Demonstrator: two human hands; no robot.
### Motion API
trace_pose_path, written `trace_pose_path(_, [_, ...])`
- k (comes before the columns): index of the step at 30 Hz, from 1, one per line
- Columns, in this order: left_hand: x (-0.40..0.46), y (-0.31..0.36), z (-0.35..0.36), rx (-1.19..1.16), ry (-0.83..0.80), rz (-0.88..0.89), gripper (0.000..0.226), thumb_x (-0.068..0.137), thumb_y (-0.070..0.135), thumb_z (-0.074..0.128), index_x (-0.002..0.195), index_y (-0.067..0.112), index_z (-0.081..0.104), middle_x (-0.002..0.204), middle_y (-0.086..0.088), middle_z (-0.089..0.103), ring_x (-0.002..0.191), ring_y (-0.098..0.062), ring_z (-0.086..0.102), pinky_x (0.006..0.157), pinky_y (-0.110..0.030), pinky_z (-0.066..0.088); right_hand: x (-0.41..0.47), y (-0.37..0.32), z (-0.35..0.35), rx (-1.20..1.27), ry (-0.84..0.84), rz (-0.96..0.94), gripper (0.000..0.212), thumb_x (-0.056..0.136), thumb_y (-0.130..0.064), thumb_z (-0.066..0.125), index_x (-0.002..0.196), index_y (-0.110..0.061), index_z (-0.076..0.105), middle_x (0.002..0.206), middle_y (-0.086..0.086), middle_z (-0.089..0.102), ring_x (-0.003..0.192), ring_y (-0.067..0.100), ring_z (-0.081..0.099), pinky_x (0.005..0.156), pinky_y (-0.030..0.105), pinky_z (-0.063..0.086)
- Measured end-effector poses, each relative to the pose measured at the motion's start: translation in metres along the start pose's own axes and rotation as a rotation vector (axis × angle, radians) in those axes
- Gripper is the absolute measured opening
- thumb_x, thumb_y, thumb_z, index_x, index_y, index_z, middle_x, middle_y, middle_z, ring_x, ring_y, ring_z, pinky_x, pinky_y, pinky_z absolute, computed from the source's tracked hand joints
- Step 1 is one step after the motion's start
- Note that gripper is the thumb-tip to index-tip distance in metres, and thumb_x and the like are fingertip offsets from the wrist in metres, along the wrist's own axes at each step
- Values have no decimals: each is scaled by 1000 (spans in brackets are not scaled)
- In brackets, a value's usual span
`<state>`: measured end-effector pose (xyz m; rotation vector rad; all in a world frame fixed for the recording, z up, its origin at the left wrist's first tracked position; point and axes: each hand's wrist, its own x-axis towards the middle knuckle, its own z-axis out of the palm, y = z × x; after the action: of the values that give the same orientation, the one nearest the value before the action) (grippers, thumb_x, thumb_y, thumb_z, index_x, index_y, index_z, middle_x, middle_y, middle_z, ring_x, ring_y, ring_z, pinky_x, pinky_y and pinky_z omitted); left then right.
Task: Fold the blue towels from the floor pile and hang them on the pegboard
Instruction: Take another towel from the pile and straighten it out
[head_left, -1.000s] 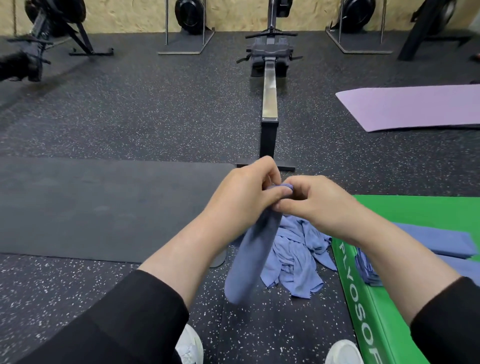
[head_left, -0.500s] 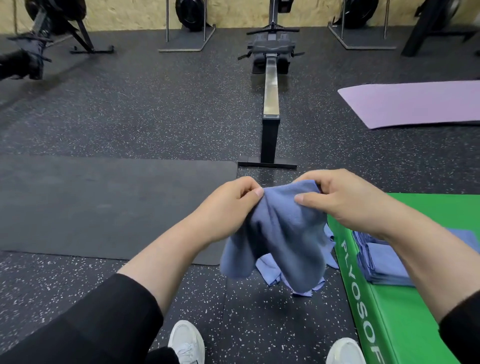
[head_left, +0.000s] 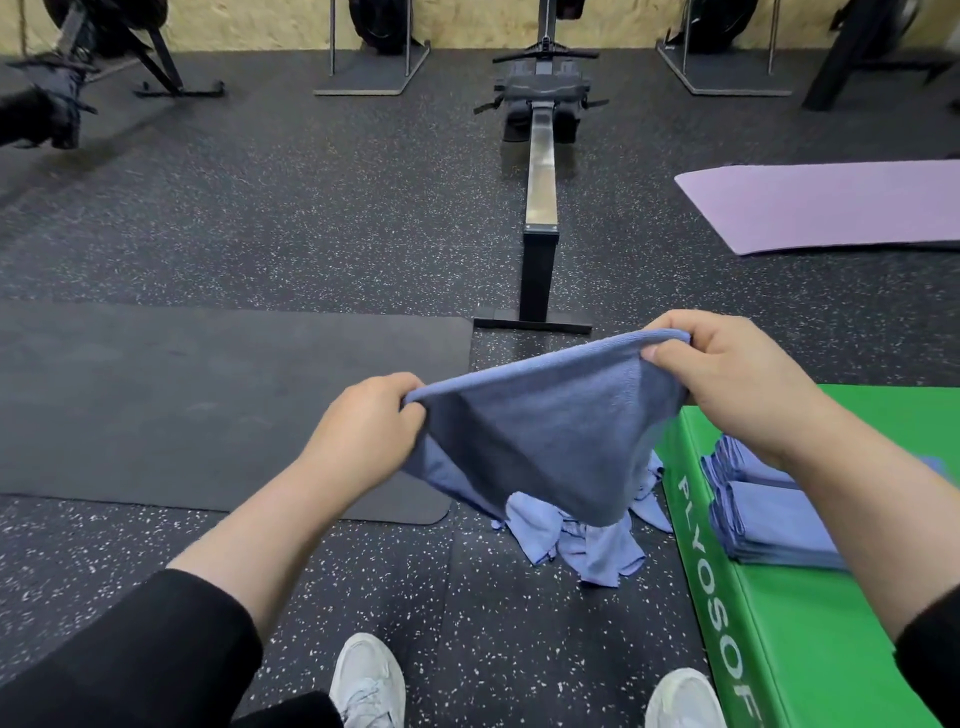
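both hands, left hand (head_left: 366, 434) and right hand (head_left: 727, 384), pinch one blue towel (head_left: 545, 431) spread above the floor pile (head_left: 576, 540). right of the pile, folded towels (head_left: 769, 509) sit on the green box (head_left: 810, 649); none hung yet.

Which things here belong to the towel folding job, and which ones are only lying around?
Part of the job:
- blue towel, held by left hand and right hand
- floor pile
- folded towels on green plyo box

Just lying about:
- rowing machine
- purple mat
- black mat
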<state>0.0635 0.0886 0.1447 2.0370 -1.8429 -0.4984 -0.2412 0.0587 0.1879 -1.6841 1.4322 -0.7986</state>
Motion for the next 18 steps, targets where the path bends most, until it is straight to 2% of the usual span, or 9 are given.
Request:
trace_pose_path(3, [6,-13,-7,-84,84,-35,20,96,18,51,83,28,62,74,10,64,77,-20,60,66,-33,45,2,7,-4,-86,43,6,25,77,-35,51,88,-23,70,79,17,68,66,32,58,78,62,54])
trace_pose_path(5, [9,-19,-13,-150,162,-52,17,98,22,54,84,26,64,77,9,66,78,-19,60,65,-32,44,3,11,-6,-146,87,0,26,78,-36,50,89,-27,71,80,15,70,75,40,62,81,61,56])
trace_pose_path(7, [11,-20,-17,-250,253,-60,17,98,24,58,83,22,66,77,6,67,74,-17,58,61,-28,42,4,14,-9,-163,134,-14,21,84,-34,52,90,-31,72,81,13,70,79,40,64,81,59,56])
trace_pose_path(9, [12,-18,-18,-355,292,-66,18,98,23,59,82,20,67,76,1,67,69,-18,54,61,-26,41,6,15,-12,-180,157,-20,19,90,-31,55,92,-33,74,82,9,71,82,38,65,82,55,56])
trace_pose_path(11, [14,-19,-16,-402,246,-69,21,99,26,58,82,18,68,79,-7,68,71,-22,56,70,-37,50,7,17,-17,-268,89,-21,18,95,-27,58,91,-32,75,83,8,73,74,29,64,80,46,54])
trace_pose_path(13, [16,-22,-12,-441,175,-81,25,98,31,60,80,17,69,84,-14,69,72,-20,55,76,-45,53,6,20,-20,-374,-10,-5,21,98,-24,58,89,-33,74,84,16,71,66,19,53,71,43,51])
trace_pose_path(16, [18,-24,-13,-549,214,-130,30,86,43,66,75,15,68,77,-14,68,71,-17,54,82,-52,56,5,23,-24,-350,-11,10,24,98,-24,59,94,-41,75,85,11,74,73,16,56,85,49,54])
trace_pose_path(18, [19,-25,-17,-633,300,-156,33,83,42,70,73,12,66,69,-7,64,69,-17,55,82,-52,57,2,21,-29,-203,5,30,24,99,-19,59,95,-34,78,86,1,77,78,10,63,94,48,52])
